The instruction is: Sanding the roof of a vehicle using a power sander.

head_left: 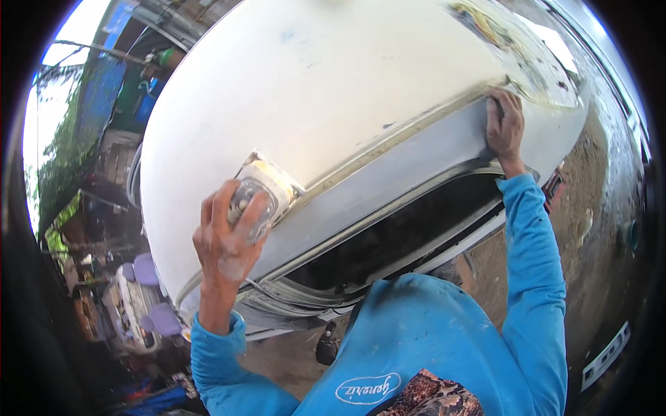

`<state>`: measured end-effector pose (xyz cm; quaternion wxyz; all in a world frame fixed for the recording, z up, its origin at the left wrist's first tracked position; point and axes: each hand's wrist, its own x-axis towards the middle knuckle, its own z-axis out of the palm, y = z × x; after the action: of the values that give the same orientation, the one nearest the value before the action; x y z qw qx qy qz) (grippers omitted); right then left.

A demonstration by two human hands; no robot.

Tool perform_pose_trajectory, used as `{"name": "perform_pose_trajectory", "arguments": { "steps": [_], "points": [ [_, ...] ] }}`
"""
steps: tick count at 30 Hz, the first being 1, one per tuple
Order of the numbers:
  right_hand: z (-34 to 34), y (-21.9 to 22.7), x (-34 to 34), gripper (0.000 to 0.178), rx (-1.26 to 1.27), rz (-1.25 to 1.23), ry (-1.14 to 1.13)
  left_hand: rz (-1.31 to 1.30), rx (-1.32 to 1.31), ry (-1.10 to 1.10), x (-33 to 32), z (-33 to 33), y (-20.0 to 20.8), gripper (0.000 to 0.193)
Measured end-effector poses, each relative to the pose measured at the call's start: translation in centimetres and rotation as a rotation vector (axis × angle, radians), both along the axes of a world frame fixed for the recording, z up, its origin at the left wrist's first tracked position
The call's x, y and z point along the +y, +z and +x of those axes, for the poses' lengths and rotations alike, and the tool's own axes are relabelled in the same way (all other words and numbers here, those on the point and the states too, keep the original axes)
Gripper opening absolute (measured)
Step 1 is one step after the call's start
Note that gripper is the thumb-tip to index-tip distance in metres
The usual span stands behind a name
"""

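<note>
My left hand [229, 236] is wrapped over the top of a dusty palm sander [267, 191] with a rounded grey and yellowish body and a squarish pad. The pad lies against the white car roof [305, 83], beside the long groove [402, 142] near the roof's side. Farther right, my right hand [504, 128] curls its fingers over the roof edge by the groove's far end, with no tool showing in it. The roof is matte and pale, with small dark marks and a rough yellowish patch [485, 28] at the far right.
Below the roof edge is the dark side window opening [395, 229]. A side mirror or dark object [327, 347] shows low, near my body. Purple and white furniture-like items [142, 298] stand at left. Bare ground [590, 208] and a white slotted strip [605, 355] lie at right.
</note>
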<state>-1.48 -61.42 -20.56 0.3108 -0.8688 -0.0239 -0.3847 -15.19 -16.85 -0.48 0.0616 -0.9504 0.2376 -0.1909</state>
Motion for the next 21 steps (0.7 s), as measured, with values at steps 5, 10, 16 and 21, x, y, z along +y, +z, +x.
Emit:
{"name": "perform_pose_trajectory", "arguments": {
  "steps": [5,10,16,21],
  "points": [
    [-0.1,0.2,0.3,0.015,-0.022,0.031,0.022,0.045,-0.053,-0.078,-2.8,0.7,-1.0,0.066],
    [-0.1,0.5,0.3,0.014,-0.023,0.072,0.066,0.083,-0.066,-0.102,-6.9,2.4,-1.4,0.062],
    [0.0,0.2,-0.2,0.013,-0.039,0.067,0.065,0.096,-0.071,-0.111,-12.7,5.1,-1.5,0.054],
    [0.1,0.1,-0.5,0.014,-0.051,0.064,0.085,0.137,-0.079,-0.124,-17.5,7.0,-1.8,0.062]
  ]
}}
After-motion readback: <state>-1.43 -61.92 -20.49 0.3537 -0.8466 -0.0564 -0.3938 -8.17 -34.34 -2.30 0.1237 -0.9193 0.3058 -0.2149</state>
